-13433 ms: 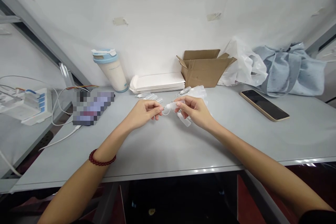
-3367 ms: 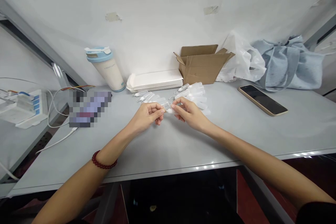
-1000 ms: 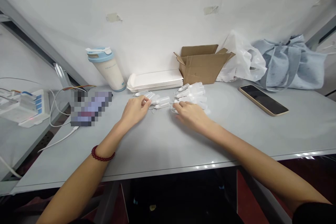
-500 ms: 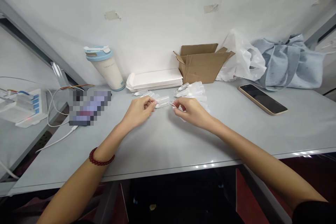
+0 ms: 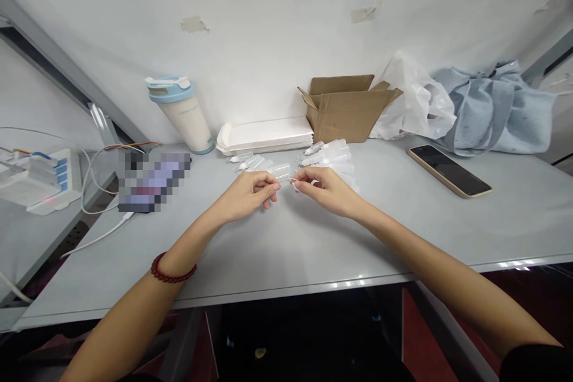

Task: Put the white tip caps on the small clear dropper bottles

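Observation:
My left hand (image 5: pixel 256 194) is closed in a pinch just above the table, with thumb and forefinger together; whatever lies between them is too small to make out. Right behind its fingertips is a translucent plastic bottle (image 5: pixel 282 171), lying on its side. My right hand (image 5: pixel 321 186) faces it a short way off, its thumb and fingers pinched on a small white piece (image 5: pixel 295 185). More clear bottles with thin pointed tips (image 5: pixel 329 152) lie in a pile behind the right hand. A smaller group of bottles (image 5: pixel 250 162) rests behind the left hand.
White flat boxes (image 5: pixel 268 132) and an open cardboard box (image 5: pixel 344 116) stand along the wall. A tumbler (image 5: pixel 185 119) and a phone with a cable (image 5: pixel 154 182) are on the left. Another phone (image 5: pixel 450 170), a plastic bag (image 5: pixel 414 101) and a blue cloth bag (image 5: pixel 505 110) lie right.
My left hand has come off the bottle's end and moved slightly right and toward me, its fingers pinched. My right hand stays nearly in place, still pinching the small white piece.

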A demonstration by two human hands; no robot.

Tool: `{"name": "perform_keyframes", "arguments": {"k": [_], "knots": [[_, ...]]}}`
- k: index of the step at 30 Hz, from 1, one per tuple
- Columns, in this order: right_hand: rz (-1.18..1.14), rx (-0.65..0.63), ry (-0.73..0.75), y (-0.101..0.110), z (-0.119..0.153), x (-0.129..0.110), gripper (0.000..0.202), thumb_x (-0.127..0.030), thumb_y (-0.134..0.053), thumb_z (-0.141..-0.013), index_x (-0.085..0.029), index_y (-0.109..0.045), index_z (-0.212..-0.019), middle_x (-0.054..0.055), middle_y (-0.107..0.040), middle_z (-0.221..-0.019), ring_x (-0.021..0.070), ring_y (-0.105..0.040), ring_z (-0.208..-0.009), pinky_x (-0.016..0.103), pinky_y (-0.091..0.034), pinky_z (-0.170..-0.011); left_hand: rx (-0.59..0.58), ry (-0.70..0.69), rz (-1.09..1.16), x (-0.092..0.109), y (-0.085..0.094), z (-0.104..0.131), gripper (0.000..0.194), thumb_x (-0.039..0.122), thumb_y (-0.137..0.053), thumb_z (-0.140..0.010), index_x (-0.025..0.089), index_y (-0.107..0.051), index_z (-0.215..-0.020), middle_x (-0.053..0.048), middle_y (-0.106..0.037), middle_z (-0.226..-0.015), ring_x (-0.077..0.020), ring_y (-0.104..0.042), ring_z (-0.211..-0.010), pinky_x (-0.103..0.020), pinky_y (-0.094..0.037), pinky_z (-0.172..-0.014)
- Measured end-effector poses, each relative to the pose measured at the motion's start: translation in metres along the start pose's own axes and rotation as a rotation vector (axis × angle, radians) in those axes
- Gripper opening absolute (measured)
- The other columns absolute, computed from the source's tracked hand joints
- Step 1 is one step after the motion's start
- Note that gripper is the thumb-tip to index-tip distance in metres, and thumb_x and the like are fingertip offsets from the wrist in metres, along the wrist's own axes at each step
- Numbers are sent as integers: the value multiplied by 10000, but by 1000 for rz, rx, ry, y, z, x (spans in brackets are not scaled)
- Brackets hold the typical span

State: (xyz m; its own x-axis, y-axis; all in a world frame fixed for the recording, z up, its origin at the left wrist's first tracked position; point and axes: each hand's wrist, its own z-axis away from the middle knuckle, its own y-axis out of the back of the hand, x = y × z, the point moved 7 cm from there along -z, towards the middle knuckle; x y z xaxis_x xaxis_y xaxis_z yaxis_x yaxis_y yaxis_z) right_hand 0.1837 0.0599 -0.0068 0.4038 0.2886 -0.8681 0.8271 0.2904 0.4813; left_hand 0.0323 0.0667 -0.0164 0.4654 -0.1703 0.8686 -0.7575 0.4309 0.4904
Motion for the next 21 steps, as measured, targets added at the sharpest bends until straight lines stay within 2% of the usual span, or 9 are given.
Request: {"name": "perform_keyframes", "arguments": {"k": [5,10,14,21], "knots": [[-41,-49,-4,-5,0,1,202,-298,-510,-855,-151,-643,-818,32,-621,-774,138,-534,-715,280,-410,-659,-1,-28,78,5,0,0,257,396,-570,-882,153,-626,-820,-17,-662,-719,-114,-590,-560,-260,-461,-573],[-64,-73,-9,-6,2,0,213,-315,-512,-863,-154,-639,-807,27,-616,-766,133,-522,-705,283,-402,-661,-36,9,205,1,-8,0,272,417,-607,-860,149,-640,-834,-6,-646,-680,-110,-580,-539,-260,-465,-568],[-89,-79,-14,-6,2,-1,212,-322,-521,-869,-153,-638,-812,22,-612,-763,123,-509,-689,272,-393,-639,-7,48,290,-2,-8,0,271,416,-631,-846,151,-626,-786,2,-633,-672,-100,-569,-536,-248,-449,-559],[-108,-86,-18,-8,3,-3,222,-329,-522,-878,-150,-624,-796,13,-595,-747,107,-478,-653,262,-384,-611,-24,77,345,-3,-10,0,271,404,-643,-835,148,-612,-753,10,-612,-658,-95,-552,-533,-245,-436,-557]]}}
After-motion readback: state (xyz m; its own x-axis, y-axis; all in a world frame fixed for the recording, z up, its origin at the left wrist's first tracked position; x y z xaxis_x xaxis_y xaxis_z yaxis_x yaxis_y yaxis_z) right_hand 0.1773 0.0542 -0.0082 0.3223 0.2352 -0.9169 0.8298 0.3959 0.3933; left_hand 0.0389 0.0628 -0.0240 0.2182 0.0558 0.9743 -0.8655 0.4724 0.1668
